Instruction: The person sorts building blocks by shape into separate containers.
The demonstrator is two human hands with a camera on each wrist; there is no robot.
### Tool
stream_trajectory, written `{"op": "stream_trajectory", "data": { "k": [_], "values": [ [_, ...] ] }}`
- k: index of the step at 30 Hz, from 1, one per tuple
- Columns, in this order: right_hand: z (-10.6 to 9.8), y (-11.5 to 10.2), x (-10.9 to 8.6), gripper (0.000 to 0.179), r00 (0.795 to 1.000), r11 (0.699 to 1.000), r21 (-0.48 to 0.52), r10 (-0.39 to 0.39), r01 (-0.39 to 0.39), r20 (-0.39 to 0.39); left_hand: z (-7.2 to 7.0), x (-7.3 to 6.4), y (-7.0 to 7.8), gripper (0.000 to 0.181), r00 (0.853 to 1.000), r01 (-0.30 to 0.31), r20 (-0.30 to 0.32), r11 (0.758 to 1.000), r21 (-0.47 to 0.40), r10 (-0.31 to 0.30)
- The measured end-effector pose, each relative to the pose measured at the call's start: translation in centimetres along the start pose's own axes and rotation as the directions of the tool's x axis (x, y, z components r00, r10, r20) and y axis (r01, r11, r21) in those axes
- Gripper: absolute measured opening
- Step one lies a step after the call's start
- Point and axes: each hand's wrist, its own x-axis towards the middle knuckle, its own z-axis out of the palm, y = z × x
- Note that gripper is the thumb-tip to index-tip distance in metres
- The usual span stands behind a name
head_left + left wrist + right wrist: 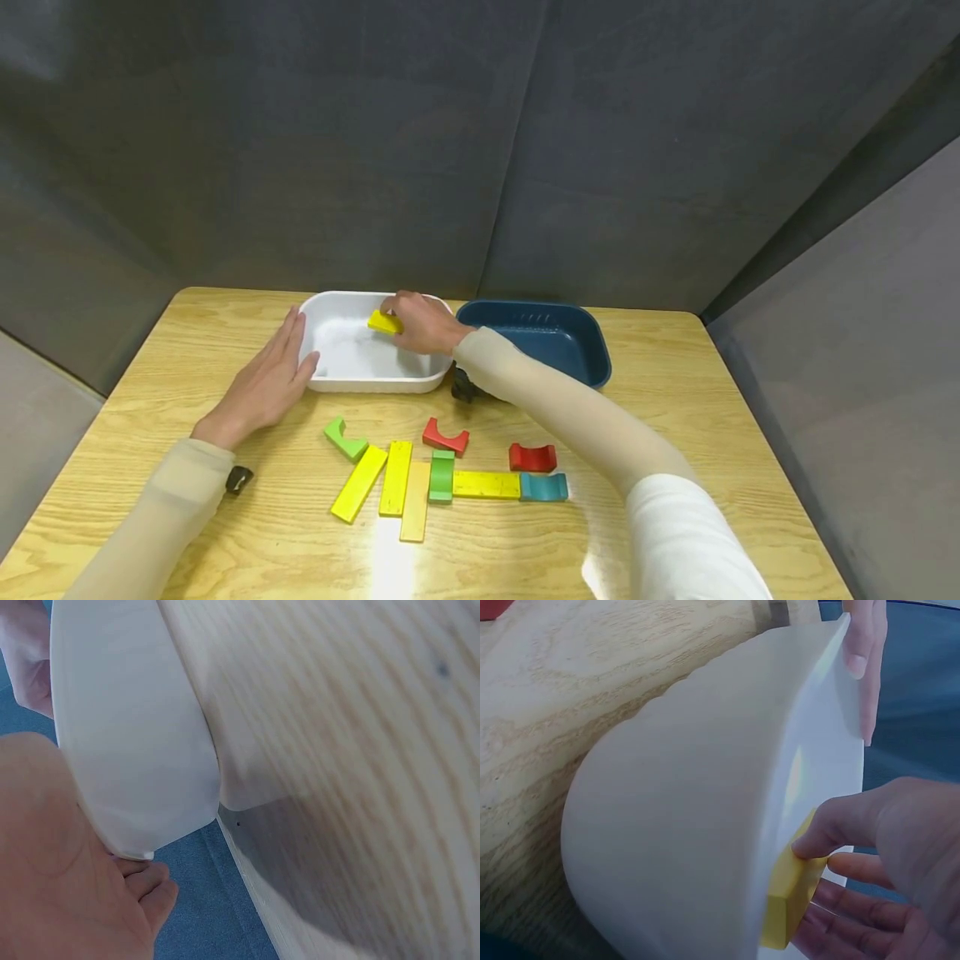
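Observation:
My right hand [424, 323] pinches a yellow block [385, 322] between thumb and fingers, over the inside of the white tray [375, 386]. In the right wrist view the yellow block [786, 896] hangs just inside the tray's wall [682, 787]. At the tray's left end, my left hand [268, 375] touches the rim with its fingers straight. The left wrist view shows that palm [60, 862] against the outside of the white tray [135, 720].
A dark blue tray [600, 354] stands right of the white one. Nearer me lie several yellow planks [360, 484], a pale plank [415, 502], green arch blocks [442, 477], red arch blocks [532, 457] and a blue arch block [543, 487]. A dark wall rises behind the table.

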Motion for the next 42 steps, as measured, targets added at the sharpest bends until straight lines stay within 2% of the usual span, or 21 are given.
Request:
{"op": "stream_trajectory", "data": {
  "k": [10, 20, 28, 35, 42],
  "values": [
    [0.4, -0.2, 0.6, 0.047, 1.000, 0.999, -0.045, 0.021, -0.020, 0.018, -0.1, 0.0, -0.1, 0.077, 1.000, 0.002, 0.008, 1.000, 0.003, -0.002],
    [-0.2, -0.2, 0.3, 0.048, 0.999, 0.999, 0.023, 0.036, -0.036, -0.004, -0.3, -0.2, -0.1, 0.076, 1.000, 0.000, 0.009, 1.000, 0.003, 0.000],
    [-0.6, -0.2, -0.1, 0.048, 0.999, 0.998, 0.048, 0.048, -0.047, -0.022, -0.5, 0.0, -0.2, 0.077, 1.000, 0.000, 0.017, 1.000, 0.000, 0.000],
    [-0.7, 0.0, -0.6, 0.049, 1.000, 0.998, 0.053, 0.027, -0.027, 0.001, -0.3, 0.1, -0.4, 0.077, 1.000, 0.000, 0.017, 1.000, 0.005, 0.000],
    [-0.9, 0.1, -1.2, 0.050, 1.000, 0.998, 0.062, 0.022, -0.021, -0.015, -0.2, 0.2, -0.5, 0.077, 1.000, 0.001, 0.011, 1.000, 0.012, -0.001]
  ]
}}
